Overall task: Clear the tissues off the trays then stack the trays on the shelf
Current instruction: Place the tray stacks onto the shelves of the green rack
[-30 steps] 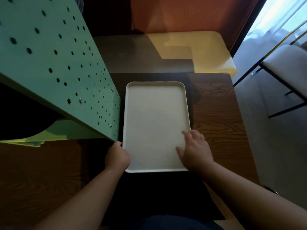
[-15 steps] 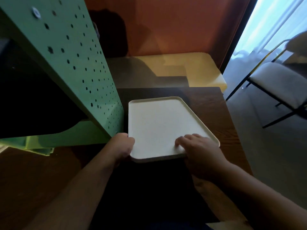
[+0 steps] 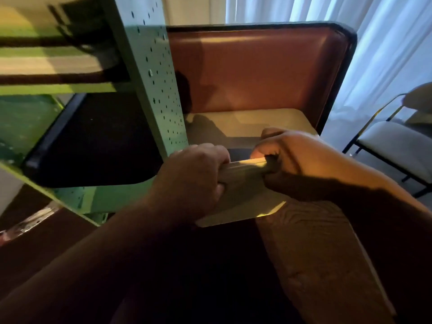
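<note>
Both hands grip the cream tray (image 3: 243,183), which is lifted off the wooden table (image 3: 311,249) and tipped so its underside faces the camera. The left hand (image 3: 194,181) is closed over the tray's left part, fingers curled across the upper rim. The right hand (image 3: 292,155) is wrapped round the right part of that rim, thumb on the near side, fingers hidden behind. The tray's lower corner hangs free just above the table, catching warm light.

Left of the hands stands the green shelf (image 3: 161,94), its upright panel dotted with holes; the left hand is just beside that panel. A dark tray (image 3: 93,146) lies on the shelf's lower level, and another dark shape sits on the level above, too blurred to name. Beyond the hands are an orange-brown seat back (image 3: 257,71) and a pale cushion (image 3: 252,122). Far right, a chair (image 3: 397,146) stands before white curtains (image 3: 385,43).
</note>
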